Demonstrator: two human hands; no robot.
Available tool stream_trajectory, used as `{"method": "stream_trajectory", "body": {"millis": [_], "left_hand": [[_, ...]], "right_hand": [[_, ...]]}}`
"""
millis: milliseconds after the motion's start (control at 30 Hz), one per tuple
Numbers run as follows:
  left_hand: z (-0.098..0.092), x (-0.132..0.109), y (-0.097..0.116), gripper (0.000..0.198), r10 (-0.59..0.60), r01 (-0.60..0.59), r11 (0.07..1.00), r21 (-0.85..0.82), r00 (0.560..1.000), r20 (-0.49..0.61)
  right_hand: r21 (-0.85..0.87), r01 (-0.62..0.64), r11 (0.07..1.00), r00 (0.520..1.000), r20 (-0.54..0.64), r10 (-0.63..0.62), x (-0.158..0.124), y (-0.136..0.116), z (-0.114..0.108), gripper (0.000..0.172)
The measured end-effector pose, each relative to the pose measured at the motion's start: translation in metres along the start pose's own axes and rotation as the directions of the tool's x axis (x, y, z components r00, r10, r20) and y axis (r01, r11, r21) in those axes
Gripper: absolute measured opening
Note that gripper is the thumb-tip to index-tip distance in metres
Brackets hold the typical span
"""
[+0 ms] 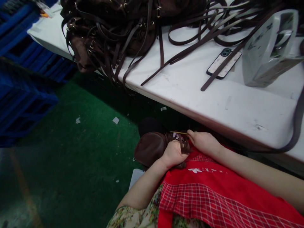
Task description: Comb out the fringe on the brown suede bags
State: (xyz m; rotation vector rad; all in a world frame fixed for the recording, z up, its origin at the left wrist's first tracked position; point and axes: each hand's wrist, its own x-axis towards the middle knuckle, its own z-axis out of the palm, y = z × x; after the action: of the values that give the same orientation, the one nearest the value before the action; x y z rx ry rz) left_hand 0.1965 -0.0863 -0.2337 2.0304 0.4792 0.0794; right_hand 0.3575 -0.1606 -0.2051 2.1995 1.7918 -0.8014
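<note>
My left hand (174,154) is closed around the gathered edge of a dark brown bag (152,147), held at my lap beside the table. The bag's round leather-like end faces left, and a small whitish piece shows near its gathered part. My right hand (204,142) pinches a thin yellowish rod (178,132), which points left over the bag just above my left hand. What kind of tool it is, I cannot make out. Whether its tip touches the bag is unclear.
A white table (175,95) bears piled brown bags (114,34), dark straps (190,47), a phone (224,63) and a grey plastic device (268,50). One strap hangs over the front edge at right. Blue pallets (23,104) stand left on the green floor (90,152).
</note>
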Motion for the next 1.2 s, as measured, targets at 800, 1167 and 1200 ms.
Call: {"method": "stream_trajectory", "body": {"millis": [800, 1167, 1200], "left_hand": [[-0.024, 0.005, 0.008, 0.029, -0.222, 0.248, 0.719, -0.649, 0.967, 0.124], [-0.03, -0.006, 0.017, 0.017, -0.439, 0.328, 0.585, -0.742, 0.897, 0.05], [-0.032, -0.006, 0.019, 0.015, -0.444, 0.34, 0.604, -0.721, 0.895, 0.049]], "right_hand": [[0.517, 0.203, 0.832, 0.969, -0.227, -0.096, -0.037, 0.005, -0.019, 0.033], [0.028, 0.249, 0.968, 0.946, -0.221, -0.237, -0.025, -0.017, -0.007, 0.026], [0.009, 0.24, 0.971, 0.95, -0.207, -0.233, -0.024, -0.018, -0.009, 0.025]]}}
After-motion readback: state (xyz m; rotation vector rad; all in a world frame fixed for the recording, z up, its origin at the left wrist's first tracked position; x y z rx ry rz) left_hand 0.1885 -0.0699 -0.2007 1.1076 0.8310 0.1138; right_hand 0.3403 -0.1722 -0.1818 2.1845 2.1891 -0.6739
